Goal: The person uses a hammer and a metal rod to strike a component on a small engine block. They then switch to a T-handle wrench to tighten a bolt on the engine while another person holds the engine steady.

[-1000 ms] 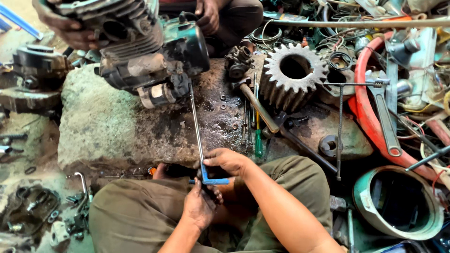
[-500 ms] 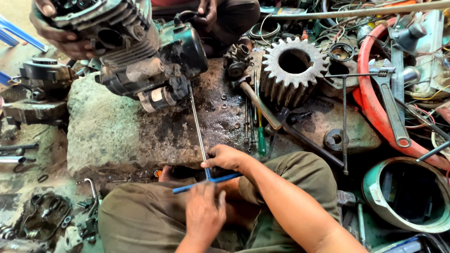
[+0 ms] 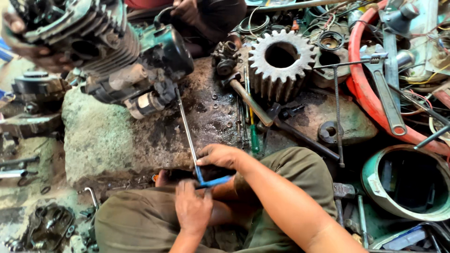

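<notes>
Hands on a T-handle wrench (image 3: pixel 190 136) — left hand (image 3: pixel 192 208) and right hand (image 3: pixel 220 157) gripping its blue crossbar, shaft reaching to the engine (image 3: pixel 117 61) at eleven o'clock; turning looks best kept square and steady.

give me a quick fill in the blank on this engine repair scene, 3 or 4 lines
1. Both hands grip the blue ____ of a long T-handle wrench.
2. The wrench's far end reaches into the ____ held by another person.
3. The large toothed gear lies on the oily stone slab, to the ____ of the wrench shaft.
4. The left hand is ____ to the camera than the right hand.

Missing words: handle; engine; right; nearer
</notes>
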